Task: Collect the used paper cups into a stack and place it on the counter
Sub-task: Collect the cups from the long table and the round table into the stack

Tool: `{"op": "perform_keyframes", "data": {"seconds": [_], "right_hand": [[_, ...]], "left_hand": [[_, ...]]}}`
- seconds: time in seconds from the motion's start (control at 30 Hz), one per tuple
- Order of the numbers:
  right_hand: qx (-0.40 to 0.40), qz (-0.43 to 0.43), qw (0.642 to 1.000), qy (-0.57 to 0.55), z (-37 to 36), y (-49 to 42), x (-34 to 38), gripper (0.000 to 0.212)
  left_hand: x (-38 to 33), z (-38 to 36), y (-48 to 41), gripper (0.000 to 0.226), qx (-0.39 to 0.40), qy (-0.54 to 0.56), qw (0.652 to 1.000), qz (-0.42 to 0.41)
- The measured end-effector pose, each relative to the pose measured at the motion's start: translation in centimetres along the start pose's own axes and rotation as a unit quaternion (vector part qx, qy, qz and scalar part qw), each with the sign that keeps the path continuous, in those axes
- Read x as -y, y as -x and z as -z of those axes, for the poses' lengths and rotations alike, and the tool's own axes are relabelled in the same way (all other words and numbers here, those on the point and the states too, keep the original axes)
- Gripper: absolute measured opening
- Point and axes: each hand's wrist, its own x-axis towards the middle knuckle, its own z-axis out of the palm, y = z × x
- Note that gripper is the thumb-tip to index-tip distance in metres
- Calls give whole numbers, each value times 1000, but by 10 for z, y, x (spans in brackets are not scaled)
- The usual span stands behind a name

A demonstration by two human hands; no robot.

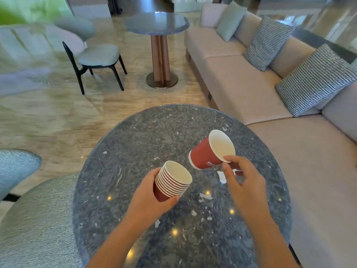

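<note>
My left hand point(148, 198) grips a stack of several nested red paper cups point(172, 180) with white rims, tilted, its mouth facing up and to the right. My right hand point(245, 182) pinches the rim of a single red paper cup point(210, 151) with a white inside, held tilted just up and to the right of the stack, its base pointing toward the stack. The two are apart. Both are held above a round dark speckled stone table point(146, 136).
A beige sofa point(270, 105) with checked cushions point(313, 80) runs along the right. A second round stone table point(157, 24) on a wooden pedestal stands farther back, with a dark-legged chair point(96, 59) to its left. Grey upholstered seats point(34, 223) sit at the near left.
</note>
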Motion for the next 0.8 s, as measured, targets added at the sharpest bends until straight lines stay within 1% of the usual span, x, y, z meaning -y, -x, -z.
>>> {"op": "perform_keyframes", "data": {"seconds": [0.1,0.3,0.37,0.57,0.67,0.8], "right_hand": [[-1,37,999,-12,4,6,13,14],[41,86,995,-18,3,16,27,14],[57,91,994,-19,1,18,28,19],[113,96,989,-7,-4,22,28,19],[119,105,987,-13,-7,23,27,14],[113,115,987,-24,-9,23,25,23]], "left_hand": [[-3,3,3,67,7,-18,1000,-18],[-5,9,6,75,10,-37,999,-29],[-6,10,7,75,9,-38,999,-36],[-11,10,11,76,9,-50,997,-57],[-15,10,12,76,8,-47,997,-65],[-22,11,12,73,5,-24,997,-75]]}}
